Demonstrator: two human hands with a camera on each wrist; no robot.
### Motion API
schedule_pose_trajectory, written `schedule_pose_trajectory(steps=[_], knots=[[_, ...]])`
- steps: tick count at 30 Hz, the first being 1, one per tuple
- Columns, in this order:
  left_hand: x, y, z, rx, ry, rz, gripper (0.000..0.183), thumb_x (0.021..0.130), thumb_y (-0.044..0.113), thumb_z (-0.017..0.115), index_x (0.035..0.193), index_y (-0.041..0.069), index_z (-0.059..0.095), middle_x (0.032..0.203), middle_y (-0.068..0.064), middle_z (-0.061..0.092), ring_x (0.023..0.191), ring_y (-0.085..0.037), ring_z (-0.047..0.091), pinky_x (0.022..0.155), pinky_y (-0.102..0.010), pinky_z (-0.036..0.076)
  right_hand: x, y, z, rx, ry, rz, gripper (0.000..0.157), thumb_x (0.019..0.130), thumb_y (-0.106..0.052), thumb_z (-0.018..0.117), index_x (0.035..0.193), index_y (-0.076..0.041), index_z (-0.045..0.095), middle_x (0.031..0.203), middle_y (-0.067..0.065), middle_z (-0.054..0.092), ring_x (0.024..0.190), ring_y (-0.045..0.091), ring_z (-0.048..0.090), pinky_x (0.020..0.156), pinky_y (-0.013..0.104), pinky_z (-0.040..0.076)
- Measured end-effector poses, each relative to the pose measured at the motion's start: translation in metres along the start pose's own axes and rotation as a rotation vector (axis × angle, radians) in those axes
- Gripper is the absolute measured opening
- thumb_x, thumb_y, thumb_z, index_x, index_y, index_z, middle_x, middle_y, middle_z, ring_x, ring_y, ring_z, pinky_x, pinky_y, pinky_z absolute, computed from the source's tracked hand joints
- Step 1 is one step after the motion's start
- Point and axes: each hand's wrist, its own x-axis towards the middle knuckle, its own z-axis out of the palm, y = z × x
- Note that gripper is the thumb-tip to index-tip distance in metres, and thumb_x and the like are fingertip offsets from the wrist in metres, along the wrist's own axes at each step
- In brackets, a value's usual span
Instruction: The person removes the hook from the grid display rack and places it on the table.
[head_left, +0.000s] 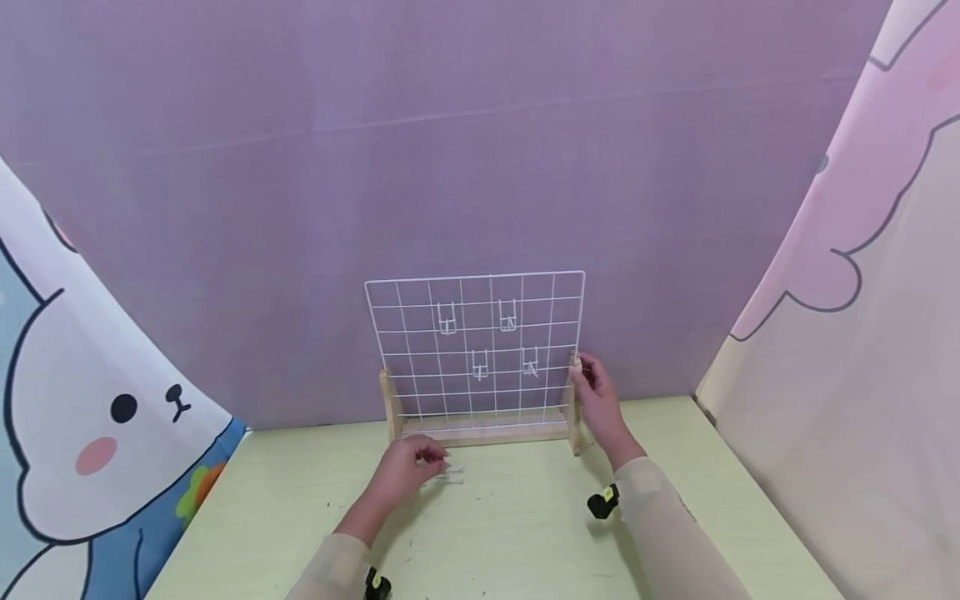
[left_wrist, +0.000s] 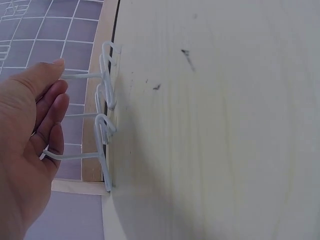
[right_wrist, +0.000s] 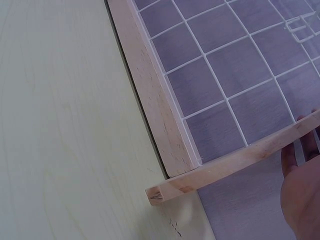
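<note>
A white wire grid panel (head_left: 476,350) stands upright in a wooden stand (head_left: 487,429). My right hand (head_left: 600,408) grips the stand's right upright; in the right wrist view some fingers (right_wrist: 307,145) show behind that wooden post (right_wrist: 225,167). Several white wire hooks (left_wrist: 102,85) stand close together on the table in front of the stand, prongs pointing up. My left hand (head_left: 408,467) is over them, thumb and curled fingers pinching the prong of one hook at the top of the left wrist view. Fingers partly cover the other prongs.
Several wire hooks (head_left: 507,321) hang on the grid in two rows. A pale wooden table (head_left: 525,517) lies under everything, with a purple backdrop (head_left: 480,167) behind. Printed cloths flank it, a cartoon rabbit (head_left: 112,442) on the left.
</note>
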Motion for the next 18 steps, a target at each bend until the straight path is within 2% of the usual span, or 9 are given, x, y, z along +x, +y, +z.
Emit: schedule_pose_trajectory(steps=[9, 14, 18], knots=[[-0.001, 0.010, -0.006, -0.003, 0.017, 0.001, 0.007, 0.096, 0.007, 0.087, 0.102, 0.007, 0.083, 0.093, 0.011, 0.074, 0.088, -0.009, 0.068, 0.084, -0.032, 0.059, 0.000, -0.001, 0.000, -0.005, -0.001, 0.003, 0.043, 0.117, -0.026, 0.058, 0.157, -0.009, 0.054, 0.142, 0.028, 0.056, 0.123, 0.038, 0.055, 0.102, 0.038, 0.057], [0.000, 0.011, -0.009, -0.011, 0.038, -0.002, 0.008, 0.096, 0.007, 0.087, 0.100, 0.014, 0.083, 0.093, 0.012, 0.074, 0.088, -0.009, 0.068, 0.086, -0.036, 0.060, 0.000, 0.000, 0.000, -0.015, 0.007, -0.003, 0.042, 0.117, -0.028, 0.058, 0.155, -0.010, 0.056, 0.141, 0.029, 0.057, 0.120, 0.035, 0.056, 0.104, 0.044, 0.056], [0.005, 0.013, -0.011, -0.025, 0.066, -0.018, 0.011, 0.097, 0.007, 0.086, 0.098, 0.017, 0.083, 0.093, 0.013, 0.074, 0.090, -0.009, 0.069, 0.089, -0.037, 0.061, 0.000, 0.001, 0.000, -0.016, 0.006, 0.000, 0.042, 0.117, -0.028, 0.059, 0.155, -0.011, 0.056, 0.140, 0.027, 0.058, 0.122, 0.040, 0.056, 0.106, 0.047, 0.055]])
